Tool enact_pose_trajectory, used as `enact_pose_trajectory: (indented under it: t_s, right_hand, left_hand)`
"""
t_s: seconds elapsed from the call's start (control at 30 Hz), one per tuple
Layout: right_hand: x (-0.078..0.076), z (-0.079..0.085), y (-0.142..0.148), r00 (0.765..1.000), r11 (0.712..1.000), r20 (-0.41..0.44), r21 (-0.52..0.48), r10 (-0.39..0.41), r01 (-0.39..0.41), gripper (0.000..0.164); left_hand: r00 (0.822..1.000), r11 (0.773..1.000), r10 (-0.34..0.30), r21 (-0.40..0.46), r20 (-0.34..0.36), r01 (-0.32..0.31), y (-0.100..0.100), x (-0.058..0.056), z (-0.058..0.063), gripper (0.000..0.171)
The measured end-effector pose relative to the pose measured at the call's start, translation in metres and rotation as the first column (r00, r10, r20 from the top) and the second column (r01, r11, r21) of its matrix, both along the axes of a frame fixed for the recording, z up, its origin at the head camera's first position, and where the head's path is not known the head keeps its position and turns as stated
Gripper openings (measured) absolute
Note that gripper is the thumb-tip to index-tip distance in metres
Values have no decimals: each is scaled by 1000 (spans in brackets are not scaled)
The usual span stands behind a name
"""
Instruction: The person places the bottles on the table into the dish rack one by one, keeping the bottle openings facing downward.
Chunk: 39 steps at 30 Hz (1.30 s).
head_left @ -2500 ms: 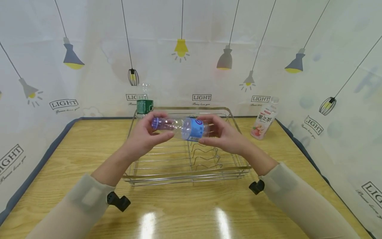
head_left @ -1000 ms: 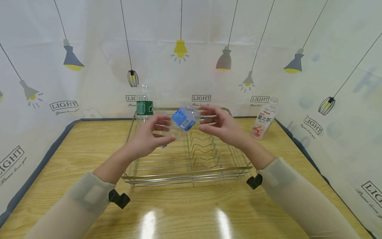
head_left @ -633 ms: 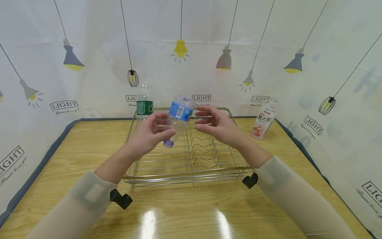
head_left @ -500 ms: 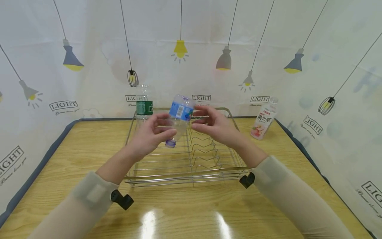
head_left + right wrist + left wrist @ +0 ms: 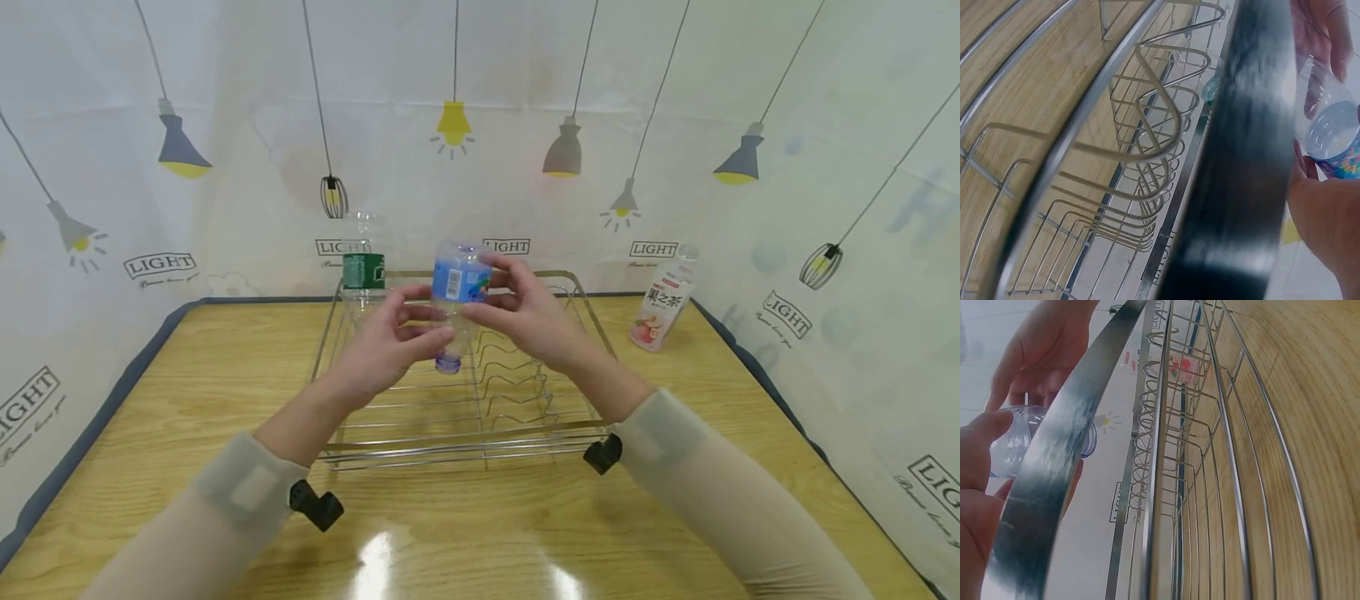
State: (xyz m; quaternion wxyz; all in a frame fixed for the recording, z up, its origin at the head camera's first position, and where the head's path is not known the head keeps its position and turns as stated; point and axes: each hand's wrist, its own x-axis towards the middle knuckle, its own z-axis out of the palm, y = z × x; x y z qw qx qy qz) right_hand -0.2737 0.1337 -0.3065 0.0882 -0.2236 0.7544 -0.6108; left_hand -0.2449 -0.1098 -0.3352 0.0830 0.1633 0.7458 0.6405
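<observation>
A clear plastic bottle (image 5: 453,279) with a blue label and purple cap hangs upside down over the wire dish rack (image 5: 465,440). My left hand (image 5: 386,346) holds its lower part, thumb in front and fingers behind, just above the cap. Higher up, my right hand (image 5: 528,312) grips it around the label's right side. In the left wrist view, the rack's metal rim partly covers the bottle (image 5: 1013,447). The right wrist view has the clear bottle (image 5: 1329,128) beside my right hand (image 5: 1329,219), its label partly showing.
A green-labelled clear bottle (image 5: 363,271) stands upright at the rack's back left corner. On the wooden table (image 5: 450,533), a pink and white drink bottle (image 5: 663,300) stands at the back right. A printed curtain (image 5: 262,167) surrounds the table's back and sides.
The bottle has turned from lying sideways to cap-down. The right hand let its base go, then moved left and took hold at the label. The left hand shifted slightly right.
</observation>
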Motion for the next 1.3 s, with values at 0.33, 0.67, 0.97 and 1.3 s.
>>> enact_pose_trajectory:
  t_s: [0.33,0.67,0.97,1.3]
  right_hand:
    - [4,1,-6,1000,1000,0,15,-12,12,79]
    - [4,5,-8,1000,1000,-20,20,-2,2,80]
    - [-1,15,-9,999,1000,-46,11,-9,10,78]
    - [-12,30,-10,998,999,-57,-6,-34,34,79]
  left_hand:
    - [1000,1000,-6,-14,11,6,-3,-1,-1,74]
    - [1000,1000,-8,-20,-5,8,-6,2,2,74]
    - [999,998,-13,-57,-38,11,-37,14,0,60]
    - [984,982,107,-143,-141,-127,-105,42,-7,51]
